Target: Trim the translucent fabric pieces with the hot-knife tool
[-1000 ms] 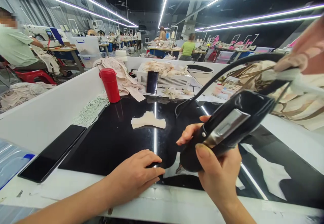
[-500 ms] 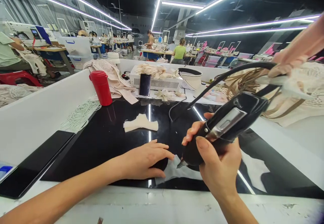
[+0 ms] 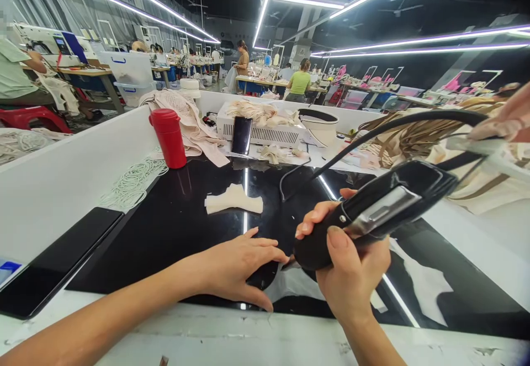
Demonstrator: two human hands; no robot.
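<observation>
My right hand (image 3: pixel 351 266) is wrapped around a black corded handheld tool (image 3: pixel 372 217) with a silver lever on its side. The tool's narrow metal tip (image 3: pixel 289 265) points down and left, close to my left forefinger. Palm down, my left hand (image 3: pixel 242 264) rests on the glossy black board (image 3: pixel 174 233) with its fingers spread, holding nothing. Under the tool lies a pale, see-through-looking patch (image 3: pixel 296 284); whether it is material or a reflection I cannot tell. A folded cream fabric piece (image 3: pixel 234 200) lies beyond my left hand.
Another person's hand (image 3: pixel 503 120) is by the tool's cable (image 3: pixel 397 120) at upper right. Around the board stand a red lidded cup (image 3: pixel 169 139), a phone (image 3: pixel 241 134), pale green cords (image 3: pixel 134 184), a black slab (image 3: pixel 58 261), a white vented box (image 3: pixel 269 131) and beige straps (image 3: pixel 397 134).
The tool's tip has shifted left, nearer my left fingertips, and its rear end leans further right. The other person's hand has moved right and down. My left hand stays nearly in place.
</observation>
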